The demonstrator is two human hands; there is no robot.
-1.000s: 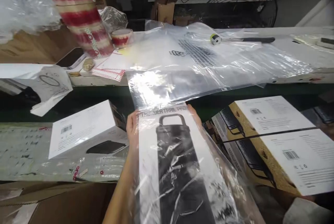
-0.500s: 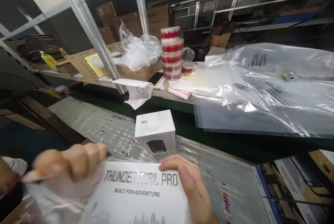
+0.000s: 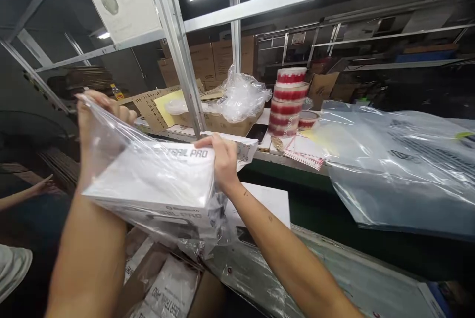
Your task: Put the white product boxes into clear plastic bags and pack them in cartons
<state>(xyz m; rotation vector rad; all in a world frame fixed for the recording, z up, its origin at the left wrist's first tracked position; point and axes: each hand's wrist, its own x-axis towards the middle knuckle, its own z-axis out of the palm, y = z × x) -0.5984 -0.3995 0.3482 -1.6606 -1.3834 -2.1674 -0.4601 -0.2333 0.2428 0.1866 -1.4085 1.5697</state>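
Observation:
A white printed box [image 3: 148, 174] with "TRAIL PRO" lettering hangs tilted in front of me, partly covered by a clear plastic bag [image 3: 111, 135]. My left hand [image 3: 106, 105] is raised at the upper left, its fingers closed on the bag's edge and pulling the film taut. At the box's far right corner, my right hand [image 3: 220, 157] grips the box, thumb and fingers bent over its edge. Behind my right forearm another white box [image 3: 265, 202] rests on the bench, partly hidden.
An open carton [image 3: 208, 291] below holds several bagged boxes. Red-and-white tape rolls [image 3: 287, 105] are stacked on the shelf beside a phone [image 3: 257, 133] and crumpled plastic [image 3: 245, 95]. Large clear bags [image 3: 389, 169] overhang the shelf at right. Another person's hand [image 3: 46, 187] shows at left.
Both hands have lifted the box up and to the left. My left hand has risen and drawn the bag film across the box. The view has shifted, bringing the carton below into sight.

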